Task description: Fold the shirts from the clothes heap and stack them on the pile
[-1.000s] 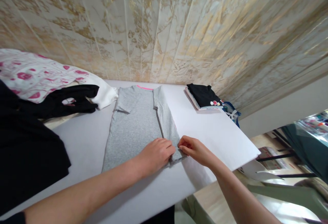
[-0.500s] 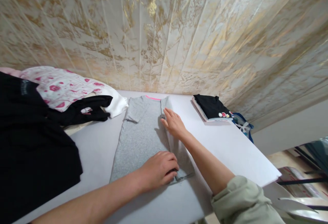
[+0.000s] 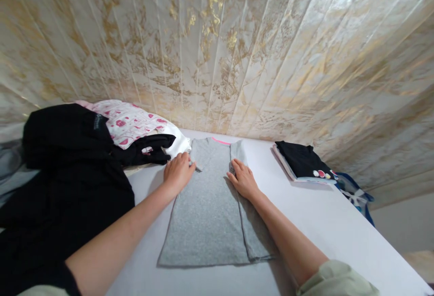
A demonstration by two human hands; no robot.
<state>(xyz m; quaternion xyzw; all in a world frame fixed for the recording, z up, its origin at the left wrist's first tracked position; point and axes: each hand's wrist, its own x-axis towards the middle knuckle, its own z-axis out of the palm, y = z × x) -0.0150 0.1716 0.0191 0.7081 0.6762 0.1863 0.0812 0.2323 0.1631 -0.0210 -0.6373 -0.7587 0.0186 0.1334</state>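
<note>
A grey short-sleeved shirt with a pink neckline lies flat on the white table, neckline away from me. Its right side is folded inward, leaving a long edge down the body. My left hand is at the left sleeve, fingers curled and thumb closed on the cloth at that edge. On the folded right side, near the shoulder, my right hand rests with fingers stretched over the fabric. The shirt's lower hem lies spread out towards me, touched by neither hand.
To the left is a loose heap with black garments and a white cloth with pink prints. A folded stack topped by a black garment lies at the right. Beyond the table edge shows a blue-trimmed bag. A patterned curtain hangs behind.
My left hand has moved from the lower hem up to the left sleeve. My right hand stays near the right shoulder fold. The view has shifted left, and the folded side lies flatter.
</note>
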